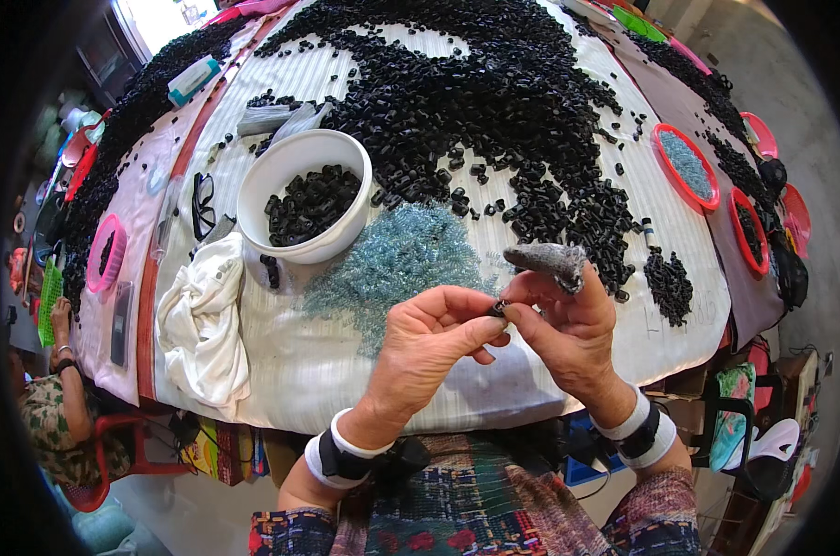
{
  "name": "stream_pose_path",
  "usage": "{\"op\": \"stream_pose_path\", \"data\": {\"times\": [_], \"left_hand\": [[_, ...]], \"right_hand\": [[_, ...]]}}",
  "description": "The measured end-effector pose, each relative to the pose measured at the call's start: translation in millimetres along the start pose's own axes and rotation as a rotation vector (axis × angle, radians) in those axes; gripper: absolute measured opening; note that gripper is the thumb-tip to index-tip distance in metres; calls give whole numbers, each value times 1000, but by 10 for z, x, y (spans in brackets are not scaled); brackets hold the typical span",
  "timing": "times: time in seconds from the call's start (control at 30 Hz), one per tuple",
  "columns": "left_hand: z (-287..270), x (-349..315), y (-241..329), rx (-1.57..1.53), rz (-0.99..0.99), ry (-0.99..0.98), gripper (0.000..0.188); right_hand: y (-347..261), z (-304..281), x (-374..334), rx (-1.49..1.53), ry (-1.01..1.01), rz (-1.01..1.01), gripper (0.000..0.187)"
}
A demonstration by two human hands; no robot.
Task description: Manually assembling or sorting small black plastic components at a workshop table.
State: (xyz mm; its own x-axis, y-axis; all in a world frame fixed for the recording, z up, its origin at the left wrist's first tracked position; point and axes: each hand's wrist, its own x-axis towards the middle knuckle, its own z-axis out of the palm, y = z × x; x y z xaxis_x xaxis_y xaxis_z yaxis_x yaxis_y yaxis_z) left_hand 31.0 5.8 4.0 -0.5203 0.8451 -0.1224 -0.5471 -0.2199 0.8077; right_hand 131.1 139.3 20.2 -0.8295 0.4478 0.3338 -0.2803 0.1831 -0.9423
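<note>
Between the fingertips of my left hand (426, 345) and my right hand (570, 326) is a small black plastic part (498, 309), pinched from both sides. Its finer shape is hidden by the fingers. A worn grey cloth finger cover (548, 261) sits on a finger of my right hand and points left. Just beyond my left hand lies a loose heap of small bluish metal springs (406, 259). Behind and to the right of my hands spread many loose black plastic parts (540, 199) like the one I hold.
Left of the springs stands a white bowl (251, 211) with black parts inside. A white cloth (207, 324) and black-framed glasses (203, 206) lie nearby. Red trays (661, 153) stand at the right. Another person's hand (60, 320) works at the far left.
</note>
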Motion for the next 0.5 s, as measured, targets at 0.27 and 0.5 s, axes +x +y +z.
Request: {"op": "stream_pose_path", "data": {"times": [0.27,0.5], "left_hand": [[-11,-17,8,32,3,15,20],[-16,8,-17,22,-15,30,17]], "right_hand": [[-5,-48,-28,-356,30,-156,45],[-111,-168,1,-386,-8,-195,48]]}}
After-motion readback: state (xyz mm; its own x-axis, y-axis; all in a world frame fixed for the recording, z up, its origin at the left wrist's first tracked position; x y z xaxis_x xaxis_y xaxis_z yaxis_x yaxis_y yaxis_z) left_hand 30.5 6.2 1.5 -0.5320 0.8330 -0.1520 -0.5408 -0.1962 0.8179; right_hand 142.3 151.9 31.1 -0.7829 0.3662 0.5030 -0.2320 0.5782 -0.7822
